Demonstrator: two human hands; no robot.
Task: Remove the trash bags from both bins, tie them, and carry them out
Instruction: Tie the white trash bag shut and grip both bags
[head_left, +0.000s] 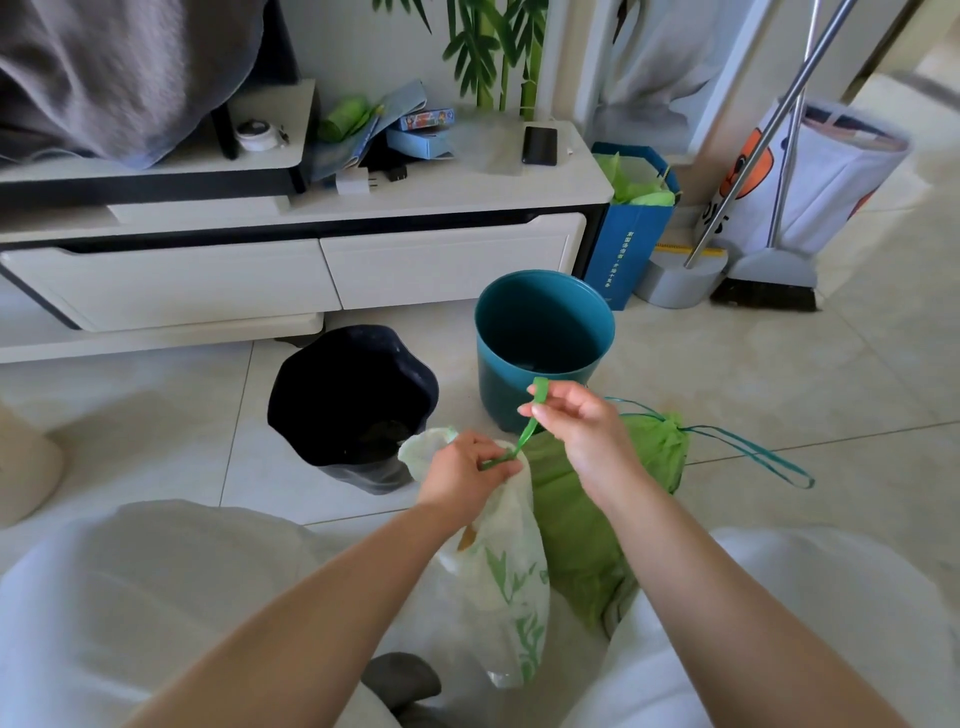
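- Grips white bag (498, 571) by its neck with left hand (462, 470), near black bin (353, 400).
- Pinches green drawstring (527, 431) with right hand (576, 426), stretched upward.
- Beside teal bin (540, 332), green bag (587, 519), cinched.
- Yellow writing on blue paper bag (628, 244), too small to read.

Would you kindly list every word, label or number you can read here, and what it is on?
Nothing can be read for certain.
blue paper bag: column of pale characters, too small to read.
white cartoon bag: black marks, partly hidden, unreadable.
colourful box: print blurred.
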